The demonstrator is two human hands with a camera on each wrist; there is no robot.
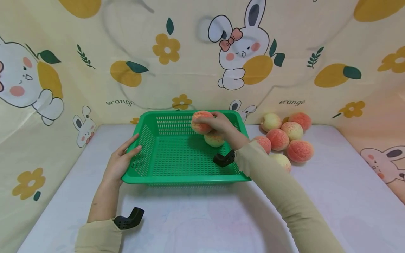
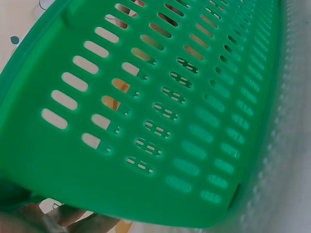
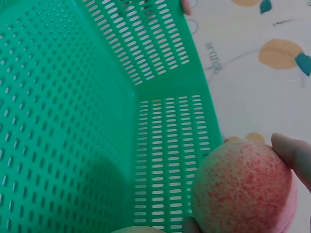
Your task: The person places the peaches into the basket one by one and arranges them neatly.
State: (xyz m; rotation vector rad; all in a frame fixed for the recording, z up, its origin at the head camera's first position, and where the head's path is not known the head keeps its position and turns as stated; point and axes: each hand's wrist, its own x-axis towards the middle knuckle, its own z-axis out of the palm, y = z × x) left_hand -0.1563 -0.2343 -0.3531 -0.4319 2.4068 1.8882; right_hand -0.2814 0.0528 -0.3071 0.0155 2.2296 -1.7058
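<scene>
A green plastic basket [image 1: 190,180] with slotted walls stands on the table. My left hand [image 1: 117,165] grips its left side, thumb over the rim and fingers along the outside; those fingers show partly below the basket wall in the left wrist view. My right hand [image 1: 221,124] holds a reddish peach [image 1: 201,122] over the back right part of the basket, fingers and thumb around it. The held peach [image 3: 245,189] fills the lower right of the right wrist view. Beneath that hand, a paler yellow peach [image 1: 214,140] lies inside the basket, partly hidden by the fingers.
Right of the basket several more peaches [image 1: 300,151] lie clustered on the white table [image 1: 341,196], some partly behind the right sleeve. A printed cloth [image 1: 190,70] with rabbits and oranges hangs close behind the basket. Black wrist mounts [image 1: 129,219] stick out from both sleeves.
</scene>
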